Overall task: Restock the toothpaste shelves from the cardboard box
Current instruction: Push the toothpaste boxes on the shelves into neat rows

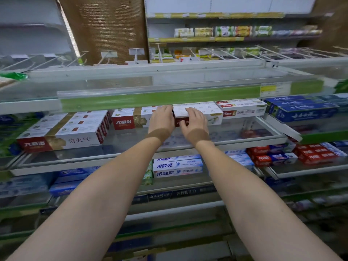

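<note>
Both my arms reach into the middle glass shelf [188, 146]. My left hand [161, 119] rests against the left end of a stack of white-and-red toothpaste boxes [212, 112], fingers reaching in under the green price rail. My right hand [194, 120] lies on top of that stack, fingers spread flat and thumb at the red front face. Another white-and-red stack [128, 119] sits just left of my hands, and a larger block of the same brand [62, 134] stands at the shelf's left. The cardboard box is out of view.
A green price rail [160, 98] overhangs the shelf close above my hands. Blue toothpaste boxes [301, 110] fill the shelf to the right. Lower shelves hold white-blue boxes [177, 166] and red boxes [316, 153]. Wire hooks [244, 52] stick out above.
</note>
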Demonstrator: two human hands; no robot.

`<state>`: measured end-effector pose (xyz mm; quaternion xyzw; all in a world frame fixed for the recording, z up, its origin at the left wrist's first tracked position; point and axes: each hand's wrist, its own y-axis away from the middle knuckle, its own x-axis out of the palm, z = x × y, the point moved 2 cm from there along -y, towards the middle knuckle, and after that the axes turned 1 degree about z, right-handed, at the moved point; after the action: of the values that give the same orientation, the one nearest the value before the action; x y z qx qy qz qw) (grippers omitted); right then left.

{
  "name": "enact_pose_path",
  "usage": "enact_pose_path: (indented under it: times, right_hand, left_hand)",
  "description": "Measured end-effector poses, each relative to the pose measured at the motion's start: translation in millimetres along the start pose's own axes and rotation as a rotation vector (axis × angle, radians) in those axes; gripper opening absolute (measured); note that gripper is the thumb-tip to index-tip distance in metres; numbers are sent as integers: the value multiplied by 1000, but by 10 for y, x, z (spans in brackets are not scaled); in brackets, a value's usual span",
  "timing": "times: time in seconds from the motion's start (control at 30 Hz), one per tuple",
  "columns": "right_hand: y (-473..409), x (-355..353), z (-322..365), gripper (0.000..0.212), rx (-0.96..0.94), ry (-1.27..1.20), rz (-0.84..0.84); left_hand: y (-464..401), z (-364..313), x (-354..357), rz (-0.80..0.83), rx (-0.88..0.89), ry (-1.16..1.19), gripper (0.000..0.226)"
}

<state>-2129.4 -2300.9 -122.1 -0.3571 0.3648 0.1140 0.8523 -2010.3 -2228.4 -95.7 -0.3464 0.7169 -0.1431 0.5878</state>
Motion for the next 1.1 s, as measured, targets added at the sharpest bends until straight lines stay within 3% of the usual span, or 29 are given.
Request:
enact_pose_path:
  times: [0.1, 0.27, 0.43, 0.63, 1.1]
  right_hand:
    - [96, -190, -109, 46, 63, 45, -34]
    - [224, -548, -372, 52, 213, 217, 82]
    - [568, -860, -666, 47, 246, 239, -29]
    - [594, -1202, -1049, 46, 283, 285, -59]
    - [14, -2147, -2961, 48, 327, 336, -25]
  left_hand:
    - [15, -208, 39, 44, 96, 54, 23]
    - [6, -583, 156, 125, 141, 89, 25]
    - [72, -1040, 314, 251, 146, 52, 26]
    - [18, -1481, 594, 295, 208, 91, 34]
    - [-588, -3061, 1697, 333, 228, 200, 31]
